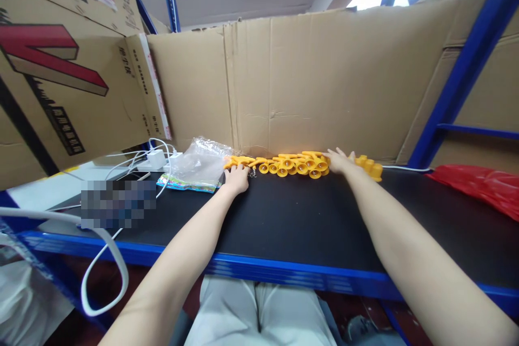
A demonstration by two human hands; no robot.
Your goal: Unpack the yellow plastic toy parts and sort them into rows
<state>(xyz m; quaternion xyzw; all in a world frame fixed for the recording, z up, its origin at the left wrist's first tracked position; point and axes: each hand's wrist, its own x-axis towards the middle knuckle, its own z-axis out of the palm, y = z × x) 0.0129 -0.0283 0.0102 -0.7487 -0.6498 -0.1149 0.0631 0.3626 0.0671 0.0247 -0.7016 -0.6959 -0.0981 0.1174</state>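
A row of yellow plastic pieces (292,166) with round, cup-like ends lies piled along the cardboard at the back of the black table top. My left hand (237,178) is at the row's left end, fingers apart and touching flat orange-yellow pieces (235,160). Beside its fingers are small shiny metal bits (253,172), too small to name. At the row's right end my right hand (341,162) reaches with stretched fingers against the pile. Just beyond that hand stands a block of yellow pieces (370,167), partly hidden by my wrist.
A clear plastic bag (200,165) lies left of my left hand. White cables and a power adapter (156,160) are farther left, near a blurred-out item (117,204). Red plastic (478,186) lies at right. Cardboard (324,81) walls the back; a blue rail (284,273) edges the front.
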